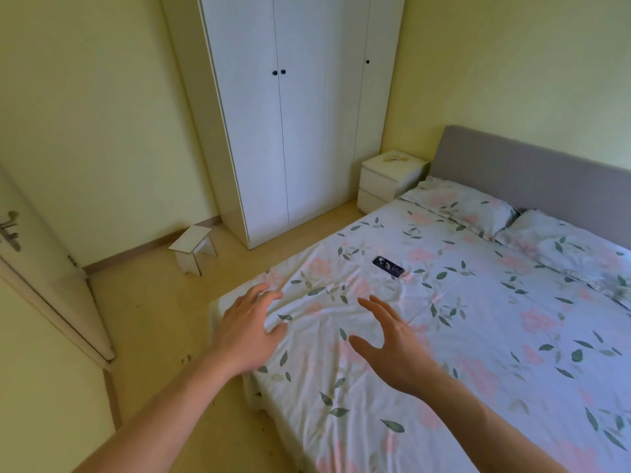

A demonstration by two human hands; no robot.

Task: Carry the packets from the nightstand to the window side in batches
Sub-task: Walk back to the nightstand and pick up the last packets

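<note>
The left hand point(251, 327) is held out over the near left corner of the bed point(444, 336), palm down, its fingers spread wide and nearly straight; it holds nothing. Whether its fingertips touch the sheet cannot be told. The right hand point(392, 343) is raised just beside it, further in over the bed, turned edge-on with the thumb apart from the straight fingers; it too is wide and holds nothing. Both bare forearms reach in from the lower edge of the view.

Under the hands lies a wrinkled white sheet point(375, 387) printed with pink flowers and green leaves. Beyond the hands, toward the middle of the bed's left side, a small dark phone-like object point(388, 266) lies flat on the sheet, well apart from both hands. Two pillows point(512, 223) in the same print lie at the head end, against a grey headboard point(532, 165).

The white nightstand point(392, 179) stands at the far corner of the bed, beside the headboard. On its top lie a few pale yellowish items, seemingly the packets point(395, 159), too small to make out clearly.

A tall white wardrobe point(297, 107) with dark knobs stands left of the nightstand. A small white stool point(194, 247) sits on the floor near the wardrobe's left corner, and a door point(44, 268) stands ajar at the left edge.
</note>
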